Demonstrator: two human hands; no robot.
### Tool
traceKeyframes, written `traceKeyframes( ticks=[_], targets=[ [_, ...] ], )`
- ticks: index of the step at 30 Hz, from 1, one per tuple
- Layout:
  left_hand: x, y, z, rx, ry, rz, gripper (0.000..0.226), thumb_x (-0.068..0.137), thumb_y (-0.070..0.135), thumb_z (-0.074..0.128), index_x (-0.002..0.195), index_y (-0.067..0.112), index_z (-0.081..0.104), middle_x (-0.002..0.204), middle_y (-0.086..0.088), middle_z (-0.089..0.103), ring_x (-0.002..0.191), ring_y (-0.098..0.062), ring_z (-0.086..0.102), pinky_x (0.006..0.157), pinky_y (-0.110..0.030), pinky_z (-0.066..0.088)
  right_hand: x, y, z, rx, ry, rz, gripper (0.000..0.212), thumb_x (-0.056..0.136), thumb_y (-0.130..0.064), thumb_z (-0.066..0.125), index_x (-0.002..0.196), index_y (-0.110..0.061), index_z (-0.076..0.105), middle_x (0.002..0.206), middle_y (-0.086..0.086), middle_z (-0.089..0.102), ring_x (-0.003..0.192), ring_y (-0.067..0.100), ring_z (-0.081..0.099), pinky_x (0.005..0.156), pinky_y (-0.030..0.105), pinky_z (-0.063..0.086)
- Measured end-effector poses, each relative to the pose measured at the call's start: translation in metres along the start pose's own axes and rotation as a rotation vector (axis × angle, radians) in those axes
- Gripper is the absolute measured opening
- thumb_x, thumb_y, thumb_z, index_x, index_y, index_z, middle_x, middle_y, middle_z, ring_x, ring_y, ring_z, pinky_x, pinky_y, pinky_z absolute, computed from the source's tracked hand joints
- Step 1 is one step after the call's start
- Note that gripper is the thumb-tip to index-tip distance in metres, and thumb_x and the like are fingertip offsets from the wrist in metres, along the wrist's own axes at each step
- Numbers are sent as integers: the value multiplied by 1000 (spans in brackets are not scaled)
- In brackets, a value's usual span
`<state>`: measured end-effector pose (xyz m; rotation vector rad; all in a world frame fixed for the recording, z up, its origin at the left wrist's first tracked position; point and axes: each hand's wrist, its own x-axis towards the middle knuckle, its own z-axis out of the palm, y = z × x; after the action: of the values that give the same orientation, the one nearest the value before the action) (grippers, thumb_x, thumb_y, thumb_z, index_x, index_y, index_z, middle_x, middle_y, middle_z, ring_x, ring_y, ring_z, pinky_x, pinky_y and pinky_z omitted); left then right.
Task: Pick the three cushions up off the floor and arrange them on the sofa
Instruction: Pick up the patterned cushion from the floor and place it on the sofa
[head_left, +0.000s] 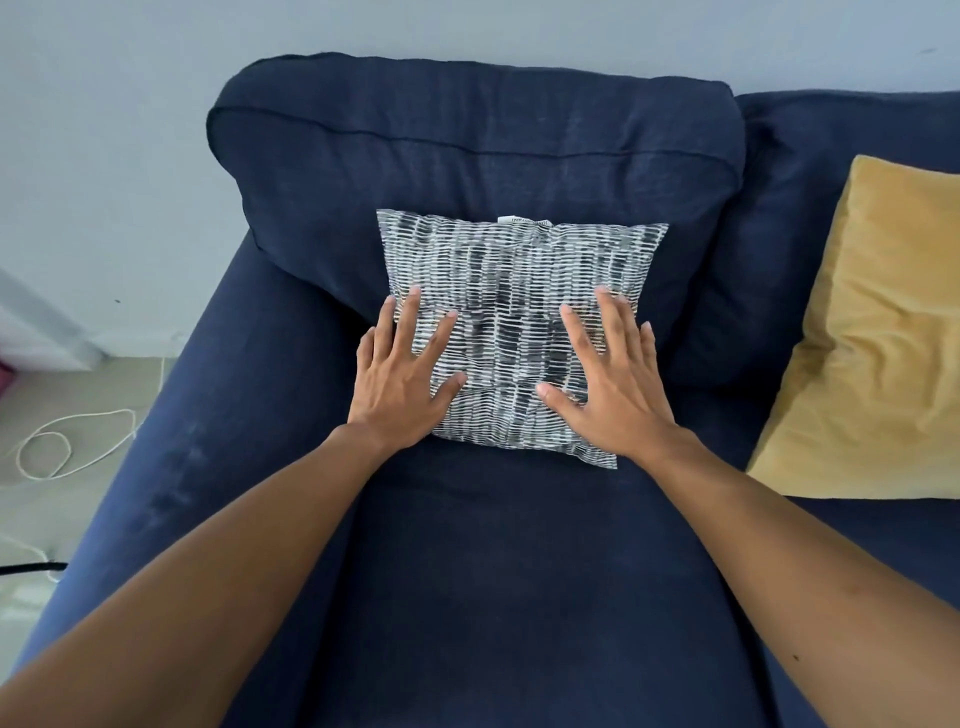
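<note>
A black-and-white patterned cushion (511, 291) leans against the back of the navy sofa (467, 571), on the left seat. My left hand (402, 379) lies flat on the cushion's lower left part, fingers spread. My right hand (615, 379) lies flat on its lower right part, fingers spread too. Neither hand grips it. A mustard yellow cushion (878, 353) leans against the sofa back on the seat to the right, partly cut off by the frame edge. No third cushion is in view.
The sofa's left armrest (156, 467) runs along the left. Beyond it a white cord (57, 447) loops on the pale floor, and a black cable (31, 567) lies nearer. A light wall stands behind the sofa.
</note>
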<state>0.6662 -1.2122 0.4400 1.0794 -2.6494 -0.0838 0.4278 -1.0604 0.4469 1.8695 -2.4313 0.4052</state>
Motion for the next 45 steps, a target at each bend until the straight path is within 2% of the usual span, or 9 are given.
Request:
traceKeyframes(
  ticks=[6, 12, 16, 19, 25, 28, 35, 40, 45],
  targets=[
    [29, 0, 26, 21, 6, 41, 65, 104, 58, 34, 162, 34, 16, 171, -11, -5, 156, -38, -2, 121, -60, 19, 22, -5, 29, -29, 8, -20, 88, 95, -71, 39, 163, -33, -3, 169, 12, -18, 156, 34, -16, 123, 63, 0],
    [72, 9, 57, 40, 97, 43, 62, 107, 52, 29, 163, 31, 11, 172, -7, -3, 157, -34, -3, 124, -57, 6, 66, 12, 59, -122, 78, -78, 80, 99, -61, 46, 163, -29, 11, 170, 15, -7, 156, 39, -9, 121, 66, 2],
    [109, 5, 71, 37, 124, 5, 61, 108, 52, 26, 163, 33, 6, 172, -3, -3, 157, -31, -7, 123, -60, -3, 98, 40, 77, -138, 87, -46, 79, 99, -71, 32, 163, -34, 7, 170, 10, -13, 155, 39, -13, 117, 70, -6],
    [126, -11, 78, 47, 145, 17, 59, 108, 52, 23, 163, 35, 7, 172, -3, -1, 157, -32, -5, 122, -62, -4, 108, 64, 82, -135, 103, -70, 82, 96, -77, 24, 163, -35, 5, 170, 9, -10, 156, 37, -9, 115, 72, -5],
    [137, -41, 82, 88, 191, 74, 60, 108, 53, 20, 163, 33, 7, 171, -8, 6, 157, -31, -1, 122, -61, -3, 113, 104, 81, -128, 133, -57, 84, 96, -77, 28, 163, -35, 0, 170, 10, -7, 156, 38, -6, 113, 76, -3],
    [134, -50, 75, 105, 165, 55, 60, 108, 53, 19, 163, 34, 4, 171, -7, 2, 157, -28, -2, 122, -61, -5, 110, 112, 73, -141, 103, -36, 85, 95, -79, 26, 162, -36, -1, 170, 10, -8, 156, 38, -8, 111, 78, -1],
    [106, -63, 40, 99, 157, 47, 58, 108, 51, 19, 163, 34, 10, 171, -6, -4, 157, -32, -9, 123, -59, -6, 78, 101, 46, -132, 84, 102, 86, 94, -77, 29, 163, -34, -1, 170, 13, -11, 156, 39, -10, 113, 78, 1],
    [68, -50, 45, 154, 158, 263, 59, 108, 49, 23, 163, 31, 12, 171, -11, 2, 157, -36, -5, 123, -61, -4, 47, 61, 47, -159, 124, 22, 85, 96, -77, 26, 163, -28, 10, 170, 17, -5, 156, 39, -4, 114, 74, -5],
    [36, -18, 77, 130, 157, 302, 60, 108, 50, 27, 163, 29, 16, 170, -13, 7, 157, -37, 2, 123, -62, 3, 31, 23, 82, -150, 149, -53, 86, 95, -79, 29, 163, -29, 10, 169, 17, -2, 156, 38, -5, 116, 67, -12]
  ],
)
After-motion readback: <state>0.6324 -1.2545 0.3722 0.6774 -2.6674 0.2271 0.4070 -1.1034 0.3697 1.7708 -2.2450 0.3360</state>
